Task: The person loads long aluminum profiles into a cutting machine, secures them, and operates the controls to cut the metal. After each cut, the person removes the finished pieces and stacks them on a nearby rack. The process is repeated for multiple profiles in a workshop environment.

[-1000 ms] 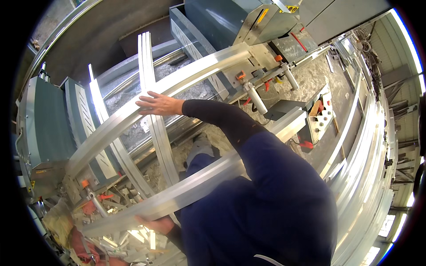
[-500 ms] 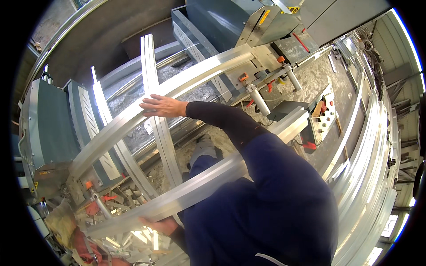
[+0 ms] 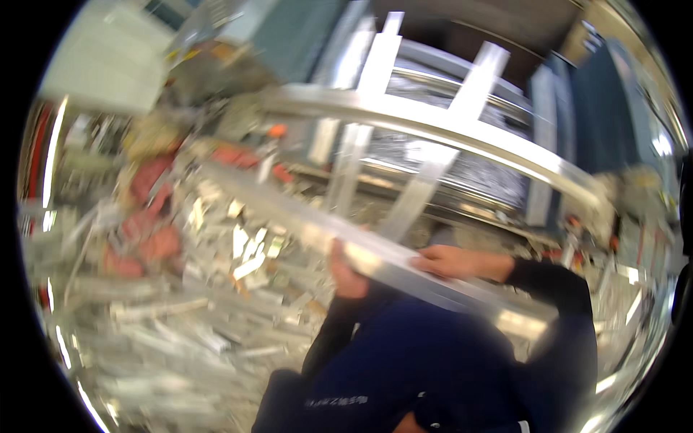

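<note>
A long silver aluminium profile [image 3: 382,256] lies slantwise across the front of my body, blurred by motion. My left hand [image 3: 349,273] grips it from below, fingers wrapped up its near side. Further right, my right hand [image 3: 456,261] is closed over its far edge, the fingertips partly hidden. Beyond it, a second aluminium profile [image 3: 433,128] rests across the machine, apart from both hands. Two pale crossbars [image 3: 424,180] run under that second profile.
Offcuts of metal [image 3: 216,325] cover the floor at left, beside red cloth [image 3: 155,242]. An orange-topped clamp [image 3: 276,131] stands near the machine's left end. Dark blue-grey machine housings [image 3: 603,108] rise at the far right and far left.
My view has swung left toward the offcuts. My right hand has left the profile on the machine and now holds the nearer one, together with my left hand.
</note>
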Motion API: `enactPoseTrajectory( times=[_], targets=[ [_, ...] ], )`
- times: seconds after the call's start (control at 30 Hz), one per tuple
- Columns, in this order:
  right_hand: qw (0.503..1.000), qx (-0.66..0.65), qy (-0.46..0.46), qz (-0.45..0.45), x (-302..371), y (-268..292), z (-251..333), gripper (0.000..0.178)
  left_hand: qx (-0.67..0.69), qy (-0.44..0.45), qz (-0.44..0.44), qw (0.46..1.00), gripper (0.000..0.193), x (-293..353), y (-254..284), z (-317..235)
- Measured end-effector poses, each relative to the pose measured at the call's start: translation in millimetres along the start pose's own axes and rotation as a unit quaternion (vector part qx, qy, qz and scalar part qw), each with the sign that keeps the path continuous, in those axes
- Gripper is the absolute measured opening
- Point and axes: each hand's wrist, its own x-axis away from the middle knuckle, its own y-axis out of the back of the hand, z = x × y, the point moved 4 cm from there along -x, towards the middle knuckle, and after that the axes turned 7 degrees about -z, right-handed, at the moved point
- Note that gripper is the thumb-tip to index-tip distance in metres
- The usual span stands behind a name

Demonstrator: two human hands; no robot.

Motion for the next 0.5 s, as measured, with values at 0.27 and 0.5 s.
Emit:
enactPoseTrajectory(
  times=[0.27, 0.5],
  targets=[
    [0.948, 0.225, 0.074, -0.212, 23, 33, 50, 0.047, 0.131, 0.066, 0.016, 0.989, 0.048, 15, -12, -4],
    [0.782, 0.461, 0.156, -0.390, -15, 157, 16, 0.039, 0.164, 0.045, -0.022, 0.985, 0.046, 4, -3, 2]
  ],
)
